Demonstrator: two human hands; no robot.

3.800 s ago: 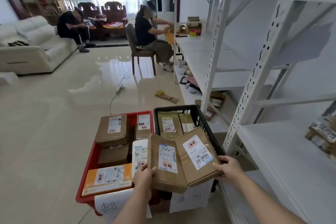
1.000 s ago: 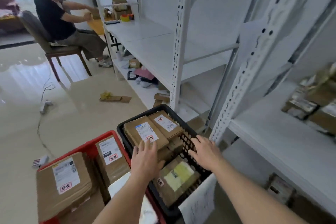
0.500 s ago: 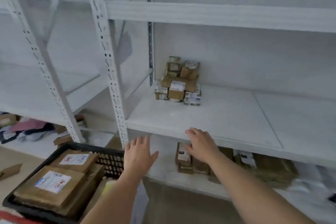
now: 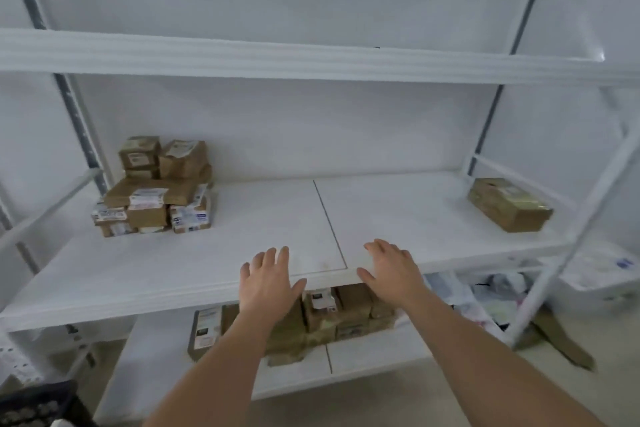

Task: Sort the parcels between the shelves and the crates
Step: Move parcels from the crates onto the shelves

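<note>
Since the frame 0.5 s earlier, the view had swung right and up: the black crate had dropped to the 7 o'clock corner, and both hands had come forward to the middle shelf.

The left hand hung at 6 o'clock over the shelf's front edge, palm down, fingers spread and straight. Its grip was fully open and held nothing. The right hand lay just beside it at 5 o'clock in the same posture, its grip also fully open and holding nothing. Whether either hand touched the shelf could not be told.

The parcel stack stood at 9 o'clock, at the shelf's back left, well apart from both hands. A single parcel lay at 3 o'clock near the shelf's right end, turned at an angle to the edge. More parcels sat on the lower shelf at 6 o'clock, partly hidden behind the hands. Pale bags lay at 4 o'clock under the middle shelf; detail was blurred.
</note>
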